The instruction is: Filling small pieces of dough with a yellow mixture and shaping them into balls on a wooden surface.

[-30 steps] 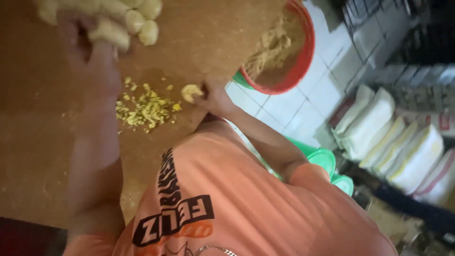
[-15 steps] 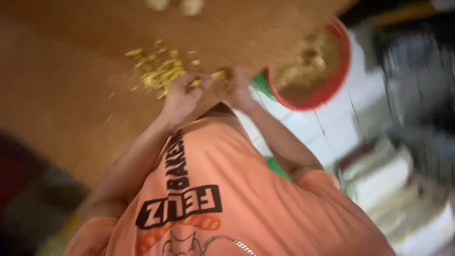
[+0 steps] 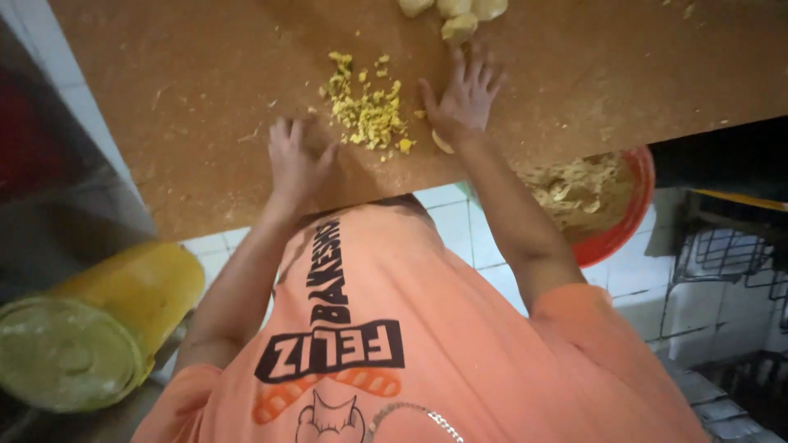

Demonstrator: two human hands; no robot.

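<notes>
My left hand (image 3: 294, 160) and right hand (image 3: 461, 97) lie flat on the brown counter (image 3: 189, 82), each grip spread apart, flanking the yellow crumbs (image 3: 367, 111)

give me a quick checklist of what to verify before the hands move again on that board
1. Left hand free: ok, it lies flat on the board, open and holding nothing.
2. Right hand free: ok, fingers spread flat on the board, nothing in its grip.
3. Yellow crumbs within reach: ok, the pile lies between the two hands.
4. Dough pieces on the board: ok, at the far edge just beyond the right hand, partly cut off by the frame.
5. Red bowl steady: cannot tell, it sits below the board edge, partly hidden.
6. Crumbs clear of the near edge: not ok, a few lie close to it.
</notes>
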